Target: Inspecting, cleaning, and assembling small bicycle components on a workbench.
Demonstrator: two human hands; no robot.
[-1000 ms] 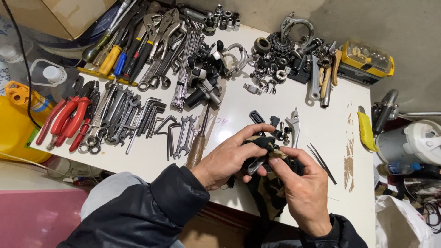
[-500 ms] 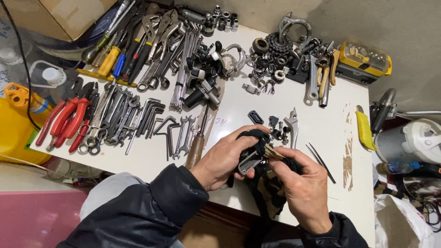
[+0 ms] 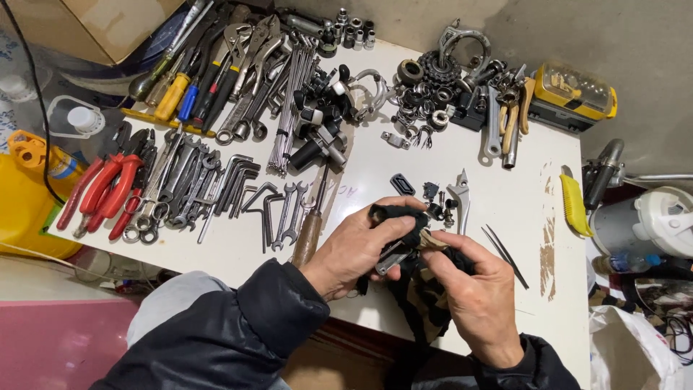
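Both my hands meet over the near edge of a white workbench [image 3: 462,166]. My left hand [image 3: 359,244] grips a small metal part [image 3: 392,258] wrapped in a dark cloth [image 3: 395,217]. My right hand [image 3: 473,289] pinches the same cloth and part from the right side. The cloth's camouflage-patterned end [image 3: 426,303] hangs down between my wrists. Small dark parts [image 3: 433,198] and a silver lever [image 3: 460,198] lie just beyond my fingers. Thin tweezers [image 3: 505,253] rest to the right of my right hand.
Wrenches and hex keys [image 3: 216,191], red-handled pliers [image 3: 108,188], screwdrivers [image 3: 180,87] and spokes [image 3: 292,108] fill the bench's left half. Gears and sockets [image 3: 433,79] sit at the back. A yellow case [image 3: 574,94] stands at the far right; a yellow jug [image 3: 25,195] left.
My hands stay together at the same spot. The fingers have shifted slightly, turning the cloth around the metal part.
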